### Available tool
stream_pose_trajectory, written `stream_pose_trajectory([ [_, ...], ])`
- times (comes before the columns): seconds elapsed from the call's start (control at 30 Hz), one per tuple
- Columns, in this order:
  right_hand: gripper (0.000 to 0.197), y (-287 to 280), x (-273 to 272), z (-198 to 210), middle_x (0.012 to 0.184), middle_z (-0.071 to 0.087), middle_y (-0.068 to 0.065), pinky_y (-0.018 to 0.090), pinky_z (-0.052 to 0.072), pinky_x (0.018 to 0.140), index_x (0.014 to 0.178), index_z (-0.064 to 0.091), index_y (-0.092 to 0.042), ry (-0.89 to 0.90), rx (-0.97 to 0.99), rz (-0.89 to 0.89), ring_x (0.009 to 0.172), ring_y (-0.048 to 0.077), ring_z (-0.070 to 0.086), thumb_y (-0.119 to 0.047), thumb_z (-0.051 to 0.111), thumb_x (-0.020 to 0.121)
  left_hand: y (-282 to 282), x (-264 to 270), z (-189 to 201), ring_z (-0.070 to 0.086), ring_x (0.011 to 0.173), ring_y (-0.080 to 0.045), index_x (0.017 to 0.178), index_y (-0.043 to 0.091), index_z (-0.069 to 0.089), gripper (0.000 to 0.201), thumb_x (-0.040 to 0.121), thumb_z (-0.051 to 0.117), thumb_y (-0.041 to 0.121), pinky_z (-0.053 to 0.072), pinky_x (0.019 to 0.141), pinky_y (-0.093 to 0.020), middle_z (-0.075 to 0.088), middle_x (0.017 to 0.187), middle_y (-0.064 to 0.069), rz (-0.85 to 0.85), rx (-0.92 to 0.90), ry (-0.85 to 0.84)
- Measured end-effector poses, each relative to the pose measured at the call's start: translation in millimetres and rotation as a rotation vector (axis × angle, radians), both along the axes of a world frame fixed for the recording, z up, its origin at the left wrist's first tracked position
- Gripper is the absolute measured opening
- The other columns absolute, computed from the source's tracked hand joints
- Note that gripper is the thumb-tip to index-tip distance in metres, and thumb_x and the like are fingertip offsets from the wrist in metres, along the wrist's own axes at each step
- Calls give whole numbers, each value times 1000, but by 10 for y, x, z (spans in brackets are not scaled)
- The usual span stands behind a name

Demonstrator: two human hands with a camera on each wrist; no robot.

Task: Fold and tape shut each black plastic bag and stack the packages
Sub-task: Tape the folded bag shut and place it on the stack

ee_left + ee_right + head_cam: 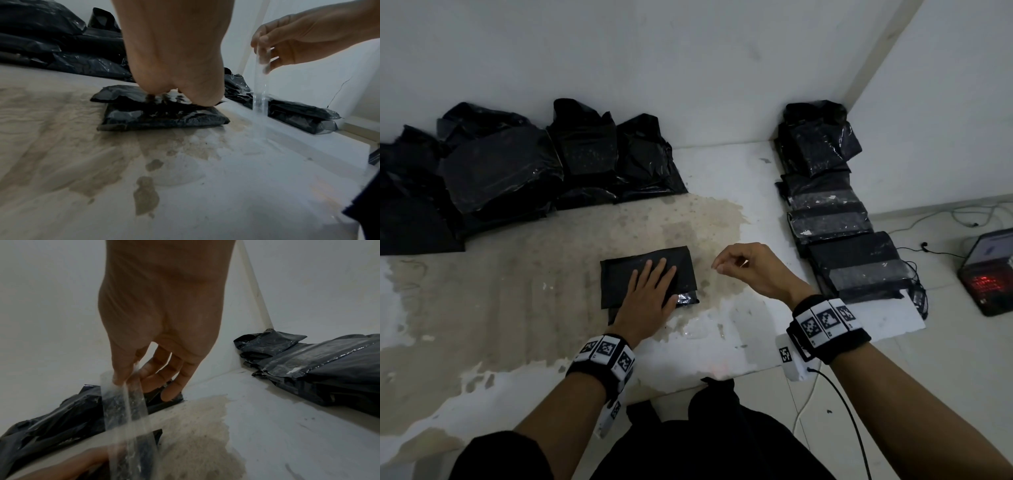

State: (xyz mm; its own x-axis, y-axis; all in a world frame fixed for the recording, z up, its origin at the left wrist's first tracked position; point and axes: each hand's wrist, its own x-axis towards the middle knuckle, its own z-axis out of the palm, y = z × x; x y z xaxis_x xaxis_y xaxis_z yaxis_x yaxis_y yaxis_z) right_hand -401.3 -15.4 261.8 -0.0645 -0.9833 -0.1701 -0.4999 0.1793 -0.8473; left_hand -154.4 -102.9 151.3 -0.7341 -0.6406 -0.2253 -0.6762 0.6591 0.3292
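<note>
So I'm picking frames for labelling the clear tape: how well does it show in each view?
Head view: dim, the tape is all but invisible beside the right hand. Left wrist view: the tape shows as a faint, motion-smeared streak. Right wrist view: clearest but blurred, with glare streaks; the folded bag shows through it.

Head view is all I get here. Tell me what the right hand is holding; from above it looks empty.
Observer: The right hand pinches a strip of clear tape that hangs down from its fingertips.
Operator: Confirm that the folded bag is held down.
Observer: The left hand presses flat on the folded bag; the left wrist view shows the folded flap pinned under its fingertips.
Operator: Report the finished stack.
Observer: The right wrist view shows clear tape bands across the top of the taped packages beside the wall.
</note>
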Motion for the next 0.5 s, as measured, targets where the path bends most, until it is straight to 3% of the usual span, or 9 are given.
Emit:
stream_pose_trajectory([
  [0.1, 7, 55, 21, 62, 83, 67, 17, 24, 48, 75, 93, 77, -21, -33, -4, 32, 76, 23, 57, -19, 70, 95, 22, -47, 167, -3, 156, -20, 160, 23, 18, 86, 88, 2, 67, -6, 124, -41, 7, 168, 3, 47, 126, 135],
  [0.2, 7, 58, 44, 121, 81, 66, 15, 28, 48, 75, 94, 76, -19, -69, -26, 16, 74, 21, 55, -17, 70, 96, 148, -190, 526, 15, 152, -11, 154, 27, 36, 76, 94, 32, 72, 15, 125, -42, 31, 160, 8, 81, 435, 346],
  [0.27, 7, 25, 65, 158, 79, 66, 11, 25, 48, 74, 94, 76, -17, -73, -29, 25, 73, 13, 55, -15, 70, 95, 221, -320, 678, 35, 141, -2, 145, 30, 50, 62, 92, 61, 60, 30, 119, -36, 44, 148, 17, 97, 643, 449],
  [0.3, 7, 12, 83, 168, 79, 68, 7, 24, 47, 74, 94, 76, -17, -62, -28, 40, 73, 11, 56, -14, 70, 95, 235, -377, 692, 48, 133, -3, 137, 28, 58, 55, 90, 68, 54, 39, 115, -37, 55, 142, 15, 103, 734, 508],
  [0.4, 6, -7, 129, 223, 81, 69, 0, 28, 50, 70, 95, 75, -12, -86, -47, 0, 71, 12, 57, -10, 68, 95, 217, -454, 695, 67, 112, -17, 117, 12, 69, 36, 90, 74, 35, 50, 104, -46, 74, 114, -1, 191, 897, 597],
  [0.43, 7, -19, 136, 274, 83, 68, 3, 29, 52, 69, 96, 73, -10, -133, -68, -47, 70, 13, 58, -8, 67, 96, 208, -452, 692, 69, 109, -19, 111, 10, 71, 30, 90, 75, 31, 51, 103, -44, 75, 110, -4, 213, 908, 596],
  [0.5, 9, -92, 123, 444, 84, 64, 8, 33, 55, 66, 96, 71, -11, -183, -143, -120, 67, 16, 60, -7, 64, 98, 215, -442, 705, 70, 101, -14, 103, 8, 73, 18, 91, 74, 21, 52, 96, -31, 75, 103, -6, 222, 915, 605],
])
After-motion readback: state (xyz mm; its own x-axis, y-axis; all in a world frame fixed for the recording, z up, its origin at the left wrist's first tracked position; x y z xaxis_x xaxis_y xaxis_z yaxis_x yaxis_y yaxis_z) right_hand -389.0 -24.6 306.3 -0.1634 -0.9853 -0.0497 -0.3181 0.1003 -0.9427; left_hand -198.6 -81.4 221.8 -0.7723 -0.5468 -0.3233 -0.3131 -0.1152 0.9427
